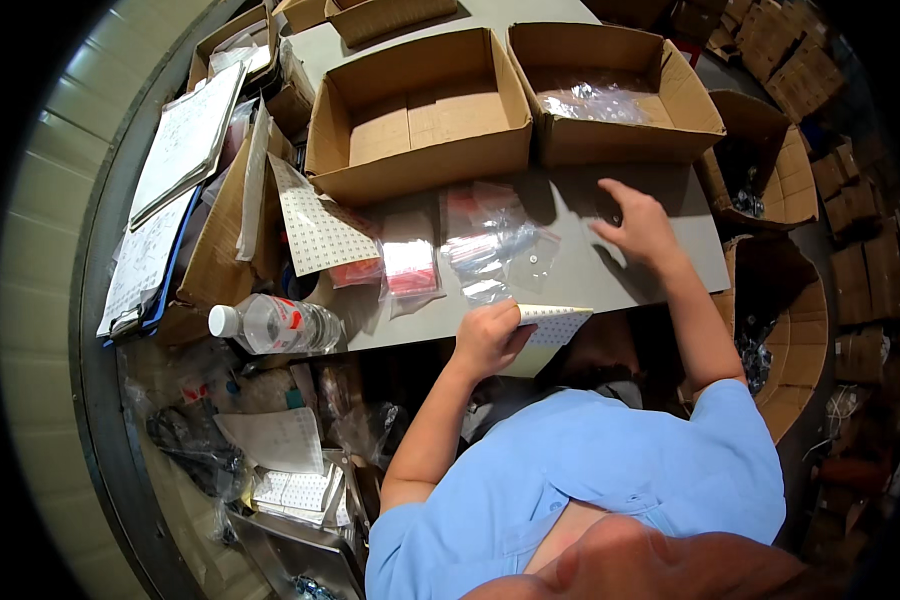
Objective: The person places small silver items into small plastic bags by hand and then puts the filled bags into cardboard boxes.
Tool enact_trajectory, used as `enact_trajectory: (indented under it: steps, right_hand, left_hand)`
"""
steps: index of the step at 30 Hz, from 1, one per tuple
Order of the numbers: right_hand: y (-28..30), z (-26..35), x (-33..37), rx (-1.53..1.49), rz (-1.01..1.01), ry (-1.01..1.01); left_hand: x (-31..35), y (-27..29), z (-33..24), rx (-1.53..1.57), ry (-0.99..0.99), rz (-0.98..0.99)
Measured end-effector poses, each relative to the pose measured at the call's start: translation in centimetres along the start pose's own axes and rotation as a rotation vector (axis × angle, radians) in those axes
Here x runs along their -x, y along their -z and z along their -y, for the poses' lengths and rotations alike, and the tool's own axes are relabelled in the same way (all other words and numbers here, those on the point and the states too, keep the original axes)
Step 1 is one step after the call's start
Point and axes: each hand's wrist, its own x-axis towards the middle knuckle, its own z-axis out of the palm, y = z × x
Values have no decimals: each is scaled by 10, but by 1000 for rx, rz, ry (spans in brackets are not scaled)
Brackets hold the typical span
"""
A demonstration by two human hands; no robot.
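Far left: clipboards (185,140) with printed sheets, leaning against cardboard at the table's left edge. Below them, clear plastic water bottle (270,324) lying on its side, white cap pointing left, at the table's front corner. Just right of the clipboards, dotted sticker sheet (315,228) propped at a tilt against an open empty cardboard box (417,112).

Centre of grey table (610,280): several small clear plastic bags (490,245), some with red strips, scattered flat; one with a red band (410,265) to their left.

Left hand (485,338) at the table's front edge, fingers closed on a small dotted sheet (555,322), thumb on top; sheet juts rightward, near edge just over the table lip.

Right hand (638,228) further right and further back, palm down on bare tabletop, fingers spread wide, holding nothing; well apart from the sheet.

Behind it, second open box (615,95) with crumpled clear plastic inside. Far right, off the table: more open boxes (770,160) holding dark small parts; too small to identify.
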Motion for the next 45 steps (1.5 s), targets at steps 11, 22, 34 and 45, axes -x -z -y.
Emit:
enact_trajectory:
  steps: [11, 22, 34, 45]
  right_hand:
    - [-32, 56, 24, -388, 155, 113]
    - [-36, 51, 13, -482, 79, 93]
    - [6, 33, -89, 34, -475, 309]
    - [-91, 117, -40, 47, 235, 443]
  left_hand:
    - [3, -1, 1, 0, 10, 16]
    - [2, 6, 4, 223, 24, 30]
    - [1, 6, 2, 177, 15, 22]
    - [-1, 5, 1, 175, -16, 41]
